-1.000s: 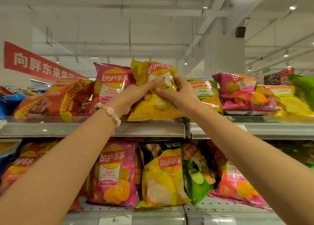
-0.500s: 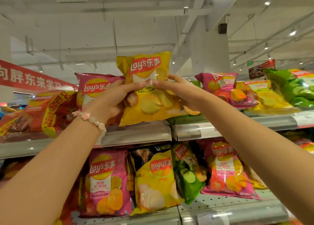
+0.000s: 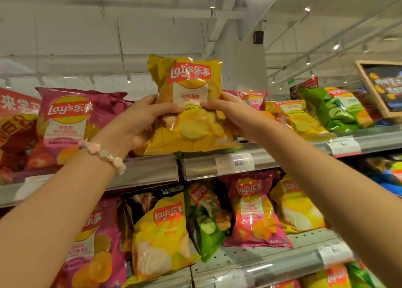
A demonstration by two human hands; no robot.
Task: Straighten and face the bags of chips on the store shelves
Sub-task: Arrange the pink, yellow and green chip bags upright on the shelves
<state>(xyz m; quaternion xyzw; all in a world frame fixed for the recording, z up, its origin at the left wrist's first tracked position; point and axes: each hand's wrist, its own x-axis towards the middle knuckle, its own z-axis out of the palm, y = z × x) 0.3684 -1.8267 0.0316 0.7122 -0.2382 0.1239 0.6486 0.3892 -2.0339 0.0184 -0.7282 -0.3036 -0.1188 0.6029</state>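
Yellow bag held upright at the top shelf

Chips in a yellow bag (image 3: 191, 113) are held up in front of the top shelf (image 3: 152, 170), logo toward the camera. The bag is gripped at mid-height from both sides: the left hand (image 3: 139, 122) is curled round its left edge with the thumb laid across the front, and the right hand (image 3: 235, 116) is wrapped round its right edge in the same manner. Such a two-sided hold is judged to keep the bag square and its face readable while it is set down. Its bottom edge hangs just above the shelf lip, over the seam between two shelf sections; whether it touches cannot be told.

A pink bag (image 3: 69, 126) stands upright just to the left. To the right, another yellow bag (image 3: 298, 118) and a green bag (image 3: 339, 109) lie tilted back. On the lower shelf (image 3: 272, 263) several more bags lean at odd angles, so facing is judged unfinished there. A price tag (image 3: 235, 162) is clipped to the top rail below the held bag.
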